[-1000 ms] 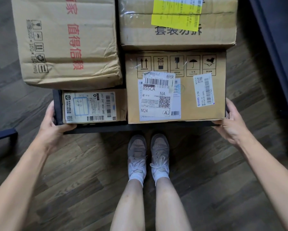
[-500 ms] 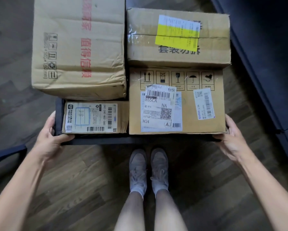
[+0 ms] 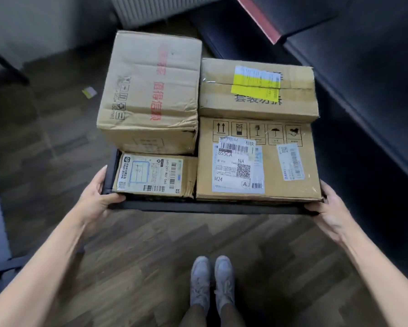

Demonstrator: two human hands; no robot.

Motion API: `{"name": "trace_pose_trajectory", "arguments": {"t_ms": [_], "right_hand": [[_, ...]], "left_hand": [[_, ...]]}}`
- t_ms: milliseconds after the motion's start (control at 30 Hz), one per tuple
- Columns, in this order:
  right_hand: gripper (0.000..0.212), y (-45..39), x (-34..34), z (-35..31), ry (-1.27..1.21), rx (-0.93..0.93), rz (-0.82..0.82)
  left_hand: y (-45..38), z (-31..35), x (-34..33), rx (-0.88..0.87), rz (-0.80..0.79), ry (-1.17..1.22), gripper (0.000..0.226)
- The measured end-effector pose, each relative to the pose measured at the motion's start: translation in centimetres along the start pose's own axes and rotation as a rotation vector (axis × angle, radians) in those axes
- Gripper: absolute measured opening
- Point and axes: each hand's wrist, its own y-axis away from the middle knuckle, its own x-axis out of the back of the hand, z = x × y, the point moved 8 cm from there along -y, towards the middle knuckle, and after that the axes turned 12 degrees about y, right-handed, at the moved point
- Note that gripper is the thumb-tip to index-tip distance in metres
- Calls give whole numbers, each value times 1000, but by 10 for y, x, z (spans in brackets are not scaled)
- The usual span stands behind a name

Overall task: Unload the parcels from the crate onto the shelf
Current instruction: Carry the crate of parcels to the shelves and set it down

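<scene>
Between the left hand (image 3: 96, 199) & right hand (image 3: 328, 204) the crate (image 3: 210, 207) is gripped at its near corners, long axis running crosswise. All four parcels are loaded; the small parcel (image 3: 151, 174) sits nearest the left hand.

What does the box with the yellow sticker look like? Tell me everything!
The box with the yellow sticker is brown cardboard, flat and wide, a bit creased. Clear tape runs along its top seam. The yellow and white label lies across the top, partly hiding dark printed characters. It lies flat at the far right of the black crate, resting on the box with handling symbols, right beside the tall box with red writing. No hand touches it.
</scene>
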Motion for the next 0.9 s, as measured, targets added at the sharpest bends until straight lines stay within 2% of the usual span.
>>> {"name": "trace_pose_trajectory", "arguments": {"t_ms": [200,400,667,900], "right_hand": [[67,67,13,-118,-1,109,1],[61,120,26,-205,-18,227,-53],[52,160,44,-276,-35,310,-64],[52,185,49,-314,-33,351,-40]], "left_hand": [[56,111,-13,-99,-32,84,74],[101,195,-23,-175,-105,123,72],[139,272,-43,-230,-179,177,67],[148,298,-51,-234,-186,181,65]]}}
